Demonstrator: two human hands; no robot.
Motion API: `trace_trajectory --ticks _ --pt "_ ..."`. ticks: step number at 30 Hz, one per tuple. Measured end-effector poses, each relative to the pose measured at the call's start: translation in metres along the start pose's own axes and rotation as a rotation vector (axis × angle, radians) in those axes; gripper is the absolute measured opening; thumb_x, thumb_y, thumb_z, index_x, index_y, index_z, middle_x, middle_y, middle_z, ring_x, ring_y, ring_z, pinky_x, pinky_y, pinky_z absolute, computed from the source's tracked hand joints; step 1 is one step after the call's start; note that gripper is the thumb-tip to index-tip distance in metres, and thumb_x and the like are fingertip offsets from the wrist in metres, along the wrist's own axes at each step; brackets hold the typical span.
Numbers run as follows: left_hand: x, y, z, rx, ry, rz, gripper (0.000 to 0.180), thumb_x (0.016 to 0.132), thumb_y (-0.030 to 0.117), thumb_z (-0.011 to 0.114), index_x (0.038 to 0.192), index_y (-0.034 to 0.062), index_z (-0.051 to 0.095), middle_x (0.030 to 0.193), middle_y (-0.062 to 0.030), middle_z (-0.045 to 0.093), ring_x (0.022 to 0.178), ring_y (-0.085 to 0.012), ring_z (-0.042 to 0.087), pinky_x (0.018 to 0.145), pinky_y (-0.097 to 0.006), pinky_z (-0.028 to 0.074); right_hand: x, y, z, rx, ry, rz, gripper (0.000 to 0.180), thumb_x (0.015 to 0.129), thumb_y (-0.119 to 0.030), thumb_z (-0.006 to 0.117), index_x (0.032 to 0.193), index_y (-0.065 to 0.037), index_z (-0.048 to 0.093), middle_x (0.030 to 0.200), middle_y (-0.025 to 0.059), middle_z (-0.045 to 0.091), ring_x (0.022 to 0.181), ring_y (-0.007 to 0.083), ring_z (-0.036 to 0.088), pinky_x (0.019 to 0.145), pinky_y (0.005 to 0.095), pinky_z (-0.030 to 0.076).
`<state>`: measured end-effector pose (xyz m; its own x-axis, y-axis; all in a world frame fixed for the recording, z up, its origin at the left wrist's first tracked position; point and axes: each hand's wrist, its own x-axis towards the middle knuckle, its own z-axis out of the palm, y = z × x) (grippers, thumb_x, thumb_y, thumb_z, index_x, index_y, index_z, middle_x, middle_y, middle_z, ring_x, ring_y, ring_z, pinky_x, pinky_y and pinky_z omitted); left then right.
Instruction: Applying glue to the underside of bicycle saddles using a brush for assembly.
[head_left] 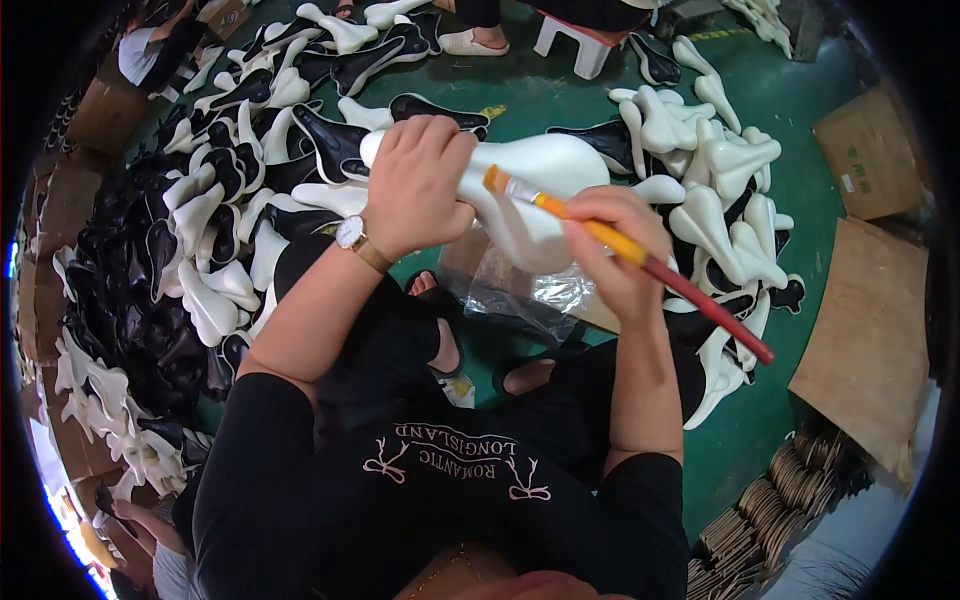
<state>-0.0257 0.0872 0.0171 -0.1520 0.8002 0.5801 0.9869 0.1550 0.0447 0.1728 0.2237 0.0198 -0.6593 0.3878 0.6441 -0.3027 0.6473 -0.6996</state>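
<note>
The left hand has its fingers curled over the narrow end of a white bike seat, gripping it firmly. The right hand is closed around a long brush, pinching its yellow part between thumb and fingers while the red end sticks out behind. The bristles point toward the left hand and lie over the seat's pale top; whether they touch it or hang just above, I cannot tell.

The seat is held up in front of the person, above the knees, its wide end toward the right. Brushing its surface looks to be the step in hand. The next move seems to call for a steady left grip and a light, even stroke that keeps clear of the left fingers.

Past the wrist with its watch, a crumpled clear plastic bag lies below the seat. Beyond it, heaps of white and black seats spread on the left and right, over a green floor. A cardboard box stands at far right, a white stool at the top.
</note>
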Motion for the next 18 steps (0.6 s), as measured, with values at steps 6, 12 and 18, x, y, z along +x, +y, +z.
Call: trace_trajectory --ticks 6,12,18 --pt "-0.004 -0.003 -0.007 0.018 -0.062 -0.071 0.042 0.056 0.015 0.062 0.097 0.007 0.059 0.096 -0.0094 0.056 0.095 -0.029 0.053 0.084 -0.038 0.041 -0.023 0.012 -0.049 -0.281 0.049 0.151 0.014 0.07 0.004 0.066 0.082 -0.001 0.062 0.079 0.0089 0.062 0.07 0.019 0.06 0.065 0.0274 0.049" --pt "-0.006 -0.007 -0.012 0.017 -0.047 -0.121 0.045 0.055 0.017 0.063 0.098 0.0064 0.059 0.096 -0.01 0.056 0.093 -0.03 0.053 0.083 -0.038 0.041 -0.029 0.013 -0.05 0.085 0.141 0.235 0.01 0.076 0.002 0.066 0.084 0.0 0.06 0.086 0.0077 0.061 0.075 0.0153 0.057 0.067 0.0248 0.046" --pt "-0.01 -0.02 0.008 -0.127 -0.078 -0.249 0.039 0.057 0.024 0.069 0.092 0.0072 0.065 0.089 -0.0115 0.06 0.089 -0.0307 0.056 0.077 -0.04 0.044 -0.042 0.027 -0.102 -0.065 0.516 0.255 0.006 0.082 0.001 0.062 0.088 0.0 0.061 0.086 0.007 0.061 0.079 0.0132 0.058 0.071 0.0256 0.048"
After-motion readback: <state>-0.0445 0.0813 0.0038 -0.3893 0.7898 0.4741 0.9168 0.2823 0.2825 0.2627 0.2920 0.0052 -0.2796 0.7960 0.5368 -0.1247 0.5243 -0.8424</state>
